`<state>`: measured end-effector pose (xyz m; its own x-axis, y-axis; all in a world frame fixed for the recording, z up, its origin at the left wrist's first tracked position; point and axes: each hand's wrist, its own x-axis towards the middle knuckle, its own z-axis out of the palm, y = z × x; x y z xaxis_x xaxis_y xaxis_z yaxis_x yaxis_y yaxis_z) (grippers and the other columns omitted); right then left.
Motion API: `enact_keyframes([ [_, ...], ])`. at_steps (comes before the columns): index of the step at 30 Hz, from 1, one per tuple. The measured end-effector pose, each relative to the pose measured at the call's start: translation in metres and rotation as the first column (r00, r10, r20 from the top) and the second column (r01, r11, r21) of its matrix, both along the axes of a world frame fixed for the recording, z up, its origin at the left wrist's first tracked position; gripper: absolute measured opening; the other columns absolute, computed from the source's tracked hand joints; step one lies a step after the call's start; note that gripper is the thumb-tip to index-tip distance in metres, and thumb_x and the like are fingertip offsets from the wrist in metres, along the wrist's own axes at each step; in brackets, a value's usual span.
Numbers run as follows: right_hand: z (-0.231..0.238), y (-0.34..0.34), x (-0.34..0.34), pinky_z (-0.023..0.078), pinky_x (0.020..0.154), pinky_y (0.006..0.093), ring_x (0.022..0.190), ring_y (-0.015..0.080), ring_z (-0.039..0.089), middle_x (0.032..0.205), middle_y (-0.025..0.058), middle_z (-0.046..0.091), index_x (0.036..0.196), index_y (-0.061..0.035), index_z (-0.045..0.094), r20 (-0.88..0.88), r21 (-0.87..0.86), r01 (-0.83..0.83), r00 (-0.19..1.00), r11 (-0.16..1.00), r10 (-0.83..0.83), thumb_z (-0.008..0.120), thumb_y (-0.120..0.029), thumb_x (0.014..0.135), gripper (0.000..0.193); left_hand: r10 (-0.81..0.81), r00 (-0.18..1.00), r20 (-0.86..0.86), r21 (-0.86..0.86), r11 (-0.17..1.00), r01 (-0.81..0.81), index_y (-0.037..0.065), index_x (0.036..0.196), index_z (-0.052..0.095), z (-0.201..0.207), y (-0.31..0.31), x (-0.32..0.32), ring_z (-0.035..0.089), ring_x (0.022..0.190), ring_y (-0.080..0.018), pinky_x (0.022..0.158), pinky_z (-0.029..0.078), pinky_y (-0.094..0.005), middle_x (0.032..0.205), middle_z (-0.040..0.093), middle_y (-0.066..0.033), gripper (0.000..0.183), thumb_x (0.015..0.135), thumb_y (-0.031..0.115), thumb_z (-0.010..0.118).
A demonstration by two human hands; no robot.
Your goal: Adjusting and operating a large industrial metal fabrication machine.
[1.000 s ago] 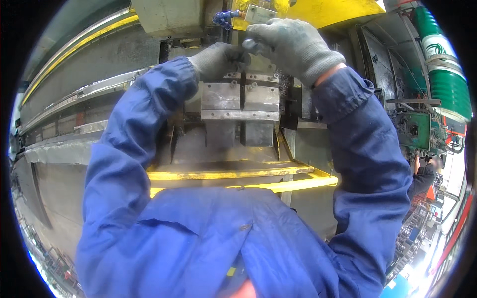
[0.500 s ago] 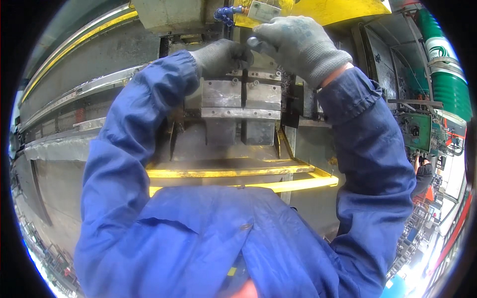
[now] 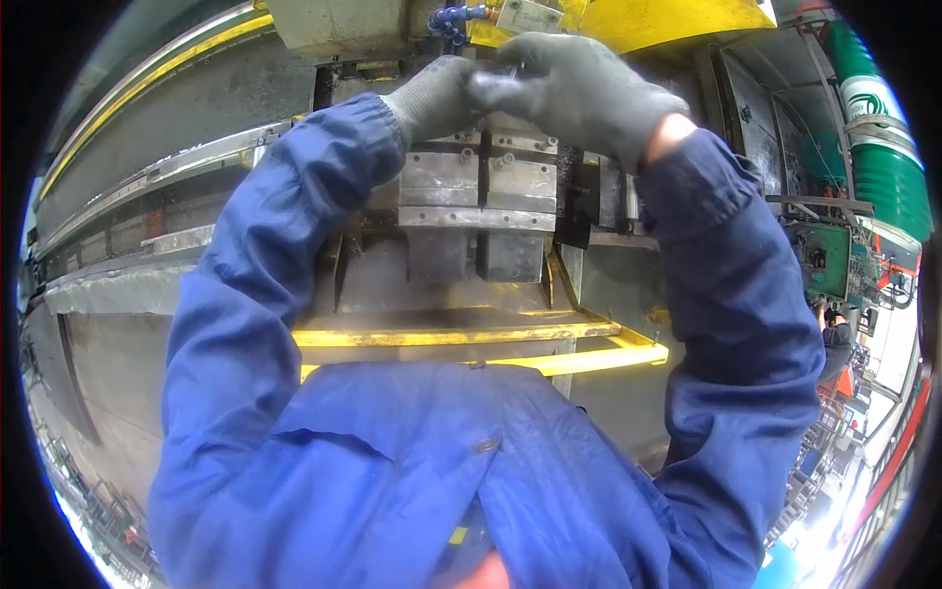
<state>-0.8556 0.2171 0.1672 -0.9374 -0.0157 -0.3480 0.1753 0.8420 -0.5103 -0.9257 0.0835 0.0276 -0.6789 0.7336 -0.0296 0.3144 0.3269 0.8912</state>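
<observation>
Both my hands wear grey knitted gloves and meet above a metal vise-like fixture (image 3: pixel 477 182) with two block-shaped jaws. My right hand (image 3: pixel 587 93) is closed around a small shiny metal piece (image 3: pixel 502 86) with a rounded end; motion blur hides its exact kind. Right beside it, my left hand (image 3: pixel 439 100) has its fingers curled in toward that piece. Whatever the left fingers grip is hidden. Bolt heads stand out on the fixture's upper plates, just below the gloves.
A yellow frame (image 3: pixel 461 337) crosses in front of my body. Blue segmented coolant hose (image 3: pixel 453 20) and a yellow panel (image 3: pixel 667 22) sit beyond my hands. Metal rails (image 3: pixel 147 187) run off left. At right are a green drum (image 3: pixel 888 182) and another person (image 3: pixel 836 344).
My left hand has moved up and right, closing the gap to my right hand. The right hand has turned slightly, and the metal piece now lies between the gloves.
</observation>
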Motion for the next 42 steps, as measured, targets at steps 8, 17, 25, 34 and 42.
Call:
enact_keyframes([
  [8, 0.011, -0.013, -0.007, 0.055, 0.062, 0.0274, 0.064, 0.0162, 0.063, 0.079, 0.0090, 0.065, 0.104, -0.0006, 0.064, -0.030, 0.615, -0.434, 0.821, 0.658, 0.570, 0.053, -0.022, 0.099, 0.024, -0.285, 0.874, -0.394, -0.053, 0.956, 0.288, 0.005, 0.096, 0.066, 0.025, -0.010, -0.001, 0.061, 0.074, -0.0134, 0.074, 0.055, -0.0266, 0.087, 0.067, -0.0030, 0.015, 0.085, -0.003, 0.063],
  [17, -0.015, 0.023, -0.001, 0.054, 0.060, 0.0291, 0.060, 0.0169, 0.061, 0.073, 0.0051, 0.063, 0.099, -0.0042, 0.064, -0.280, -0.074, -0.251, 0.934, 0.965, 0.222, 0.056, -0.027, 0.097, 0.025, -0.120, 0.993, -0.009, -0.052, 0.992, 0.119, 0.006, 0.094, 0.067, 0.015, -0.010, 0.007, 0.060, 0.077, -0.0138, 0.077, 0.053, -0.0282, 0.086, 0.067, -0.0036, 0.010, 0.086, 0.000, 0.065],
  [25, -0.020, 0.025, -0.005, 0.054, 0.059, 0.0297, 0.058, 0.0179, 0.061, 0.074, 0.0066, 0.063, 0.097, -0.0018, 0.063, -0.386, 0.747, -0.299, 0.532, 0.594, 0.753, 0.048, -0.025, 0.100, 0.028, -0.186, 0.973, 0.139, 0.051, 0.982, 0.180, 0.010, 0.103, 0.070, -0.013, -0.009, -0.013, 0.063, 0.072, -0.0149, 0.072, 0.052, -0.0301, 0.090, 0.071, -0.0058, 0.017, 0.096, 0.020, 0.058],
  [34, 0.018, -0.022, 0.011, 0.056, 0.070, 0.0312, 0.076, 0.0199, 0.067, 0.086, 0.0084, 0.068, 0.106, -0.0077, 0.064, 0.100, 0.472, -0.065, 0.995, 0.879, 0.020, 0.059, -0.027, 0.094, 0.024, -0.117, 0.987, -0.113, -0.196, 0.976, 0.094, 0.006, 0.106, 0.066, 0.031, -0.003, 0.009, 0.065, 0.084, -0.0156, 0.083, 0.055, -0.0320, 0.099, 0.069, -0.0068, 0.018, 0.087, 0.004, 0.066],
  [42, 0.009, 0.007, 0.002, 0.057, 0.073, 0.0314, 0.078, 0.0205, 0.068, 0.091, 0.0073, 0.068, 0.111, -0.0120, 0.063, -0.135, 0.539, -0.438, 0.798, 0.719, 0.587, 0.060, -0.023, 0.092, 0.022, -0.130, 0.974, -0.185, -0.094, 0.989, 0.114, 0.005, 0.102, 0.066, 0.011, -0.011, -0.001, 0.065, 0.076, -0.0183, 0.078, 0.055, -0.0311, 0.093, 0.070, -0.0087, 0.013, 0.089, 0.007, 0.064],
])
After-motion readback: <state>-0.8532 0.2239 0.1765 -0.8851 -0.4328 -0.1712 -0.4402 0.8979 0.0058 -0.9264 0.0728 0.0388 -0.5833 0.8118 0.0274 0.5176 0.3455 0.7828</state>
